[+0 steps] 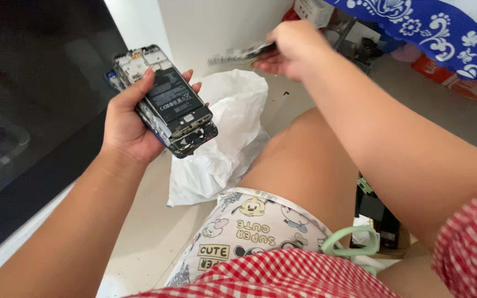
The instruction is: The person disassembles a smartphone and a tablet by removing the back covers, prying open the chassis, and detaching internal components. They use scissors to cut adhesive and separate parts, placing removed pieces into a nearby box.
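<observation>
Above the pale floor (150,232), seen from the head camera, the left hand (125,129) grips a stack of opened phones (167,105), thumb pressed on the top one's black battery (170,95), fingertips curled round the far edge. Farther off, the right hand (291,49) pinches a thin, blurred strip (238,54) between thumb and fingers. A crumpled white bag (222,138) lies on the floor beneath both hands, beside the bare knee (305,160). Green-handled scissors (349,245) rest by the thigh.
</observation>
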